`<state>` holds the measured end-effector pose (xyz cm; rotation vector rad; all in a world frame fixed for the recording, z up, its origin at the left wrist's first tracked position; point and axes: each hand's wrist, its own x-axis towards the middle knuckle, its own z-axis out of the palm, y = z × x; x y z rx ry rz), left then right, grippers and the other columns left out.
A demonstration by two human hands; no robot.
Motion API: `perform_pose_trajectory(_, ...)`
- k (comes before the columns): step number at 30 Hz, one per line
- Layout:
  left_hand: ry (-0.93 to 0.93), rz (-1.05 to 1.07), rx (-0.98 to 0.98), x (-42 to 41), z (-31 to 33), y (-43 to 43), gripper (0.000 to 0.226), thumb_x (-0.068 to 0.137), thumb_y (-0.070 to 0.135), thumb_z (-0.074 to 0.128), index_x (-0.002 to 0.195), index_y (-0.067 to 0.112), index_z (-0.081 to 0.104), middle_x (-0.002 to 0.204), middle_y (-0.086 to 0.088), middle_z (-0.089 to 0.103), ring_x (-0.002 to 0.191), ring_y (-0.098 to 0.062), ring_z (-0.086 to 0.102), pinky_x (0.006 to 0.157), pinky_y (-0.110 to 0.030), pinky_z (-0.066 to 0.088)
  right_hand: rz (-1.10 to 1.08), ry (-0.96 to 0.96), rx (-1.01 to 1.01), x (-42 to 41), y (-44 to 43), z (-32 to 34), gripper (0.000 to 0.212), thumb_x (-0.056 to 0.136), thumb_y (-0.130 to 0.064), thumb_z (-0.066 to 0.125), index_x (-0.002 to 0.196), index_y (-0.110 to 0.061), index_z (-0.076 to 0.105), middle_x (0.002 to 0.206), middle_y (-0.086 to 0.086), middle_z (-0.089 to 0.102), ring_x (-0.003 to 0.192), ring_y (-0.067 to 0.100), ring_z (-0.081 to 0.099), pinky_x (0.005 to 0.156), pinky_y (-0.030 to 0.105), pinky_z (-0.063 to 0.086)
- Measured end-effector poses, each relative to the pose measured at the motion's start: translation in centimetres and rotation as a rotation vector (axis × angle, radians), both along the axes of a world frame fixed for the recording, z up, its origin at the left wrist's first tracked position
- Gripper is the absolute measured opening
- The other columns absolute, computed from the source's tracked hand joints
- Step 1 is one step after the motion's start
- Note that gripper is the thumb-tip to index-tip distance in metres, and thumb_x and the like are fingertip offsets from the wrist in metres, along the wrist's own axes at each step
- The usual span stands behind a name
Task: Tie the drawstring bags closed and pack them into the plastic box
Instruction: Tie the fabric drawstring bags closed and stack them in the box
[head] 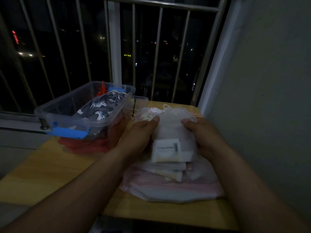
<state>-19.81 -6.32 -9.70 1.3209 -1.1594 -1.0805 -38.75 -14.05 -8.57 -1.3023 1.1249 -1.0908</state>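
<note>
Above the pile (pixel 171 187), both hands grip a white drawstring bag (pixel 170 128).

grey unicorn-print bag (pixel 101 106) in clear, blue-latched plastic box (pixel 67 105), yellow table (pixel 42 174)

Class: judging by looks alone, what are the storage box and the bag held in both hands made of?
Storage box: clear, glossy plastic; the contents show through its walls. Held bag: probably thin, sheer white fabric, matte and soft; a label shows through it. The dim light leaves the weave unclear.
</note>
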Motion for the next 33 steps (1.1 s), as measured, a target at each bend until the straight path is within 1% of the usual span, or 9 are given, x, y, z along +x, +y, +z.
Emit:
perform_pose_trajectory(3, -0.097, 0.010, -0.056, -0.7, -0.1, 0.5, 0.027, 0.104, 0.037, 0.057, 0.109, 0.016, 0.074, 0.103, -0.003, 0.079, 0.097, -0.026, 0.075, 0.094, -0.056, 0.058, 0.021, -0.113, 0.058, 0.5, 0.3, 0.0, 0.017, 0.098, -0.018, 0.065, 0.113, -0.015, 0.073, 0.106, 0.011, 0.078, 0.099, 0.031, 0.074, 0.087, 0.046, 0.060)
perform_pose_trajectory(9, -0.418, 0.144, -0.337, -0.2, 4.6, 3.1, 0.018, 0.103, 0.033, 0.047, 0.105, 0.025, 0.063, 0.099, -0.002, 0.072, 0.093, -0.023, 0.070, 0.084, -0.056, 0.058, 0.080, -0.295, 0.085, 2.1, 1.8, 2.3, 0.032, 0.105, -0.043, 0.051, 0.110, -0.018, 0.072, 0.110, 0.011, 0.077, 0.102, 0.028, 0.075, 0.091, 0.044, 0.057)
perform_pose_trajectory(14, -0.308, 0.189, -0.422, 1.5, 10.0, 4.7, 0.021, 0.103, 0.010, 0.048, 0.111, 0.024, 0.062, 0.098, -0.002, 0.073, 0.088, -0.022, 0.073, 0.076, -0.048, 0.062, 0.252, -0.373, 0.099, 3.8, 3.2, 4.5, 0.042, 0.106, -0.045, 0.042, 0.119, -0.017, 0.070, 0.112, 0.008, 0.077, 0.101, 0.027, 0.075, 0.085, 0.044, 0.057)
perform_pose_trajectory(18, -0.131, 0.257, -0.354, 5.9, 12.8, 4.5, 0.038, 0.098, -0.004, 0.043, 0.112, 0.023, 0.065, 0.083, 0.004, 0.073, 0.067, -0.011, 0.071, 0.050, -0.028, 0.054, 0.247, -0.223, 0.036, 4.6, 3.2, 4.4, 0.043, 0.107, -0.045, 0.040, 0.113, -0.014, 0.069, 0.085, 0.005, 0.075, 0.065, 0.018, 0.067, 0.061, 0.031, 0.044)
perform_pose_trajectory(21, -0.043, 0.363, -0.278, 9.8, 13.5, 4.1, 0.034, 0.099, -0.004, 0.042, 0.105, 0.018, 0.067, 0.084, -0.003, 0.074, 0.078, -0.020, 0.073, 0.064, -0.033, 0.061, 0.241, -0.107, 0.040, 4.9, 2.7, 3.6, 0.044, 0.107, -0.044, 0.042, 0.115, -0.009, 0.067, 0.081, 0.007, 0.074, 0.064, 0.018, 0.064, 0.060, 0.030, 0.044)
perform_pose_trajectory(23, -0.023, 0.446, -0.214, 11.9, 13.5, 3.9, 0.029, 0.101, -0.003, 0.042, 0.103, 0.011, 0.067, 0.083, -0.010, 0.070, 0.066, -0.017, 0.072, 0.057, -0.027, 0.059, 0.233, -0.056, 0.033, 5.0, 2.8, 3.2, 0.043, 0.107, -0.042, 0.044, 0.115, -0.007, 0.068, 0.082, 0.008, 0.075, 0.065, 0.019, 0.065, 0.059, 0.030, 0.045)
perform_pose_trajectory(25, -0.258, 0.523, -0.093, 13.9, 13.0, 3.3, 0.020, 0.103, 0.005, 0.047, 0.111, 0.005, 0.066, 0.087, -0.011, 0.068, 0.064, -0.013, 0.070, 0.056, -0.025, 0.054, 0.227, -0.021, 0.022, 4.9, 2.7, 2.9, 0.042, 0.107, -0.040, 0.045, 0.115, -0.007, 0.069, 0.083, 0.010, 0.075, 0.065, 0.019, 0.066, 0.059, 0.029, 0.047)
perform_pose_trajectory(28, -0.833, 0.572, 0.095, 15.6, 12.2, 2.9, 0.051, 0.100, 0.031, 0.062, 0.145, 0.012, 0.049, 0.133, -0.014, 0.057, 0.112, -0.029, 0.063, 0.088, -0.040, 0.055, 0.217, 0.017, 0.023, 4.8, 2.6, 2.7, 0.042, 0.108, -0.039, 0.044, 0.115, -0.007, 0.069, 0.084, 0.011, 0.075, 0.065, 0.019, 0.067, 0.059, 0.029, 0.048)
perform_pose_trajectory(33, -0.999, 0.196, 0.086, 13.5, 11.1, 2.5, 0.054, 0.103, 0.045, 0.056, 0.154, 0.033, 0.043, 0.142, 0.005, 0.054, 0.122, -0.022, 0.058, 0.099, -0.035, 0.048, 0.218, 0.050, 0.027, 5.0, 2.5, 2.4, 0.041, 0.108, -0.038, 0.044, 0.115, -0.006, 0.069, 0.082, 0.010, 0.075, 0.066, 0.020, 0.067, 0.060, 0.030, 0.048)
